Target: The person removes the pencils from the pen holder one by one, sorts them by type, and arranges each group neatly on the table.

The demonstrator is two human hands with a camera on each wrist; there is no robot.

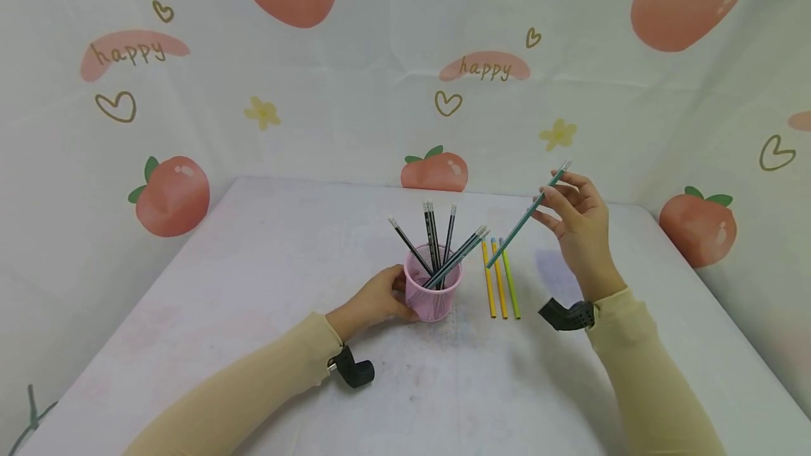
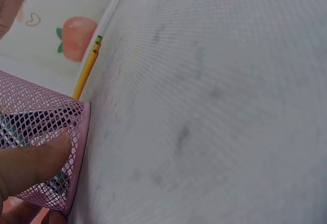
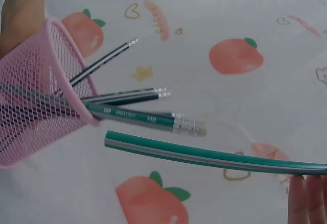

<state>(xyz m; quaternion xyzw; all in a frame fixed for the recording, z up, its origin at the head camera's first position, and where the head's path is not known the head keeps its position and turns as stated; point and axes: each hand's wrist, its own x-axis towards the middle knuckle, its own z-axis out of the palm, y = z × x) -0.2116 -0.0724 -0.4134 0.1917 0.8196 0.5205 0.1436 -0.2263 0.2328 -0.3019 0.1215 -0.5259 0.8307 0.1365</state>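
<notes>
A pink mesh pencil cup (image 1: 433, 305) stands upright on the table, gripped at its left side by my left hand (image 1: 374, 299). In the left wrist view the thumb (image 2: 38, 163) lies along the mesh near the cup's base. Several black and green pencils (image 3: 138, 116) lean in the cup with their eraser ends up. My right hand (image 1: 579, 224) pinches a green pencil (image 1: 526, 218) near its eraser end, above and to the right of the cup. The pencil slants, its lower end down towards the cup and apart from the rim.
Two yellow pencils (image 1: 488, 287) and a green-yellow pencil (image 1: 510, 280) lie side by side on the table (image 1: 304, 245), just right of the cup. Behind stands a white backdrop (image 1: 367, 90) printed with peaches, hearts and flowers. A dark wrist camera (image 1: 353, 368) sits on each sleeve.
</notes>
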